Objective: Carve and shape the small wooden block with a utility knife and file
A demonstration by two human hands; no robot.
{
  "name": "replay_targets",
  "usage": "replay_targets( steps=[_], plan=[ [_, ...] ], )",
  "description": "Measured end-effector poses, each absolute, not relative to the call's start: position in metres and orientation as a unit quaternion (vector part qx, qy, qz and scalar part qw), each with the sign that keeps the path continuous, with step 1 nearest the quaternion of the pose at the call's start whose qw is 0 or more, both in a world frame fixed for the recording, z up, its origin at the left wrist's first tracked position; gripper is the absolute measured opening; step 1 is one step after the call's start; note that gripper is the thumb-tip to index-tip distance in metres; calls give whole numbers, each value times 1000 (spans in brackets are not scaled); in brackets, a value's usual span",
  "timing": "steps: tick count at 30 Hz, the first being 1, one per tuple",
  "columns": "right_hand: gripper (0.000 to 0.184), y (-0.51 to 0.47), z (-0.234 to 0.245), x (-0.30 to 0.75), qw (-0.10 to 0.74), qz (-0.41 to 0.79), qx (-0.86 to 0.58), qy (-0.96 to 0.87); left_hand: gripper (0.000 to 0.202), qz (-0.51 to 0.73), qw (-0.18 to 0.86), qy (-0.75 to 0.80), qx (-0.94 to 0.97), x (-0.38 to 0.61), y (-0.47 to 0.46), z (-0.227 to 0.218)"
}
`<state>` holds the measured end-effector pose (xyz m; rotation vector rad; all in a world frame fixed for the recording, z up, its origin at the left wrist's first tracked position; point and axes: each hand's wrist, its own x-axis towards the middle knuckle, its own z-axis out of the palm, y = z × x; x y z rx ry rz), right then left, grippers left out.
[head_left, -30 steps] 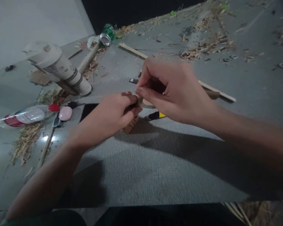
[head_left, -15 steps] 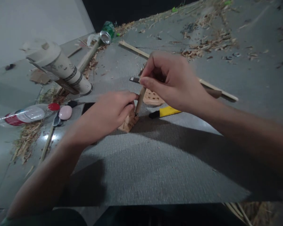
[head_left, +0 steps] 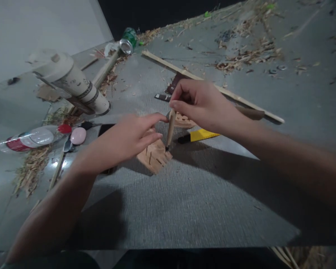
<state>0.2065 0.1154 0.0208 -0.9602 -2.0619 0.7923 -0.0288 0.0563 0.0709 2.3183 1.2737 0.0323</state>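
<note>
My right hand [head_left: 197,99] pinches the top end of a slim wooden-handled tool [head_left: 171,129]. The tool stands nearly upright, and its dark tip meets the edge of a light carved wood piece [head_left: 154,157] with several cut grooves. My left hand [head_left: 131,138] lies over that piece, index finger stretched toward the tool's upper part and thumb apart from it, above the wood. Its other fingers are hidden. Behind the tool lies a second carved wood piece [head_left: 183,120] with small notches, partly covered by my right hand.
A yellow-and-black utility knife [head_left: 204,135] lies below my right wrist. Beyond are a long wood strip [head_left: 168,67], a green can [head_left: 128,41] and wood shavings [head_left: 249,59]. To the left are stacked paper cups [head_left: 81,84], a plastic bottle [head_left: 30,138] and a pink oval object [head_left: 78,136].
The carved piece has shifted toward me and shows more of its surface. My left index finger and thumb have spread apart. My right hand has come down slightly with the tool.
</note>
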Motion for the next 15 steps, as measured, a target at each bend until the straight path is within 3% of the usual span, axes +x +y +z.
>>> replay_targets(
  steps=[9, 15],
  plan=[
    [12, 99, 42, 206, 385, 265, -346, -814, 30, 2, 239, 473, 848, -29, 59, 74],
    [13, 84, 56, 207, 357, 200, -293, -864, 19, 1, 233, 472, 850, -28, 58, 74]
  ],
)
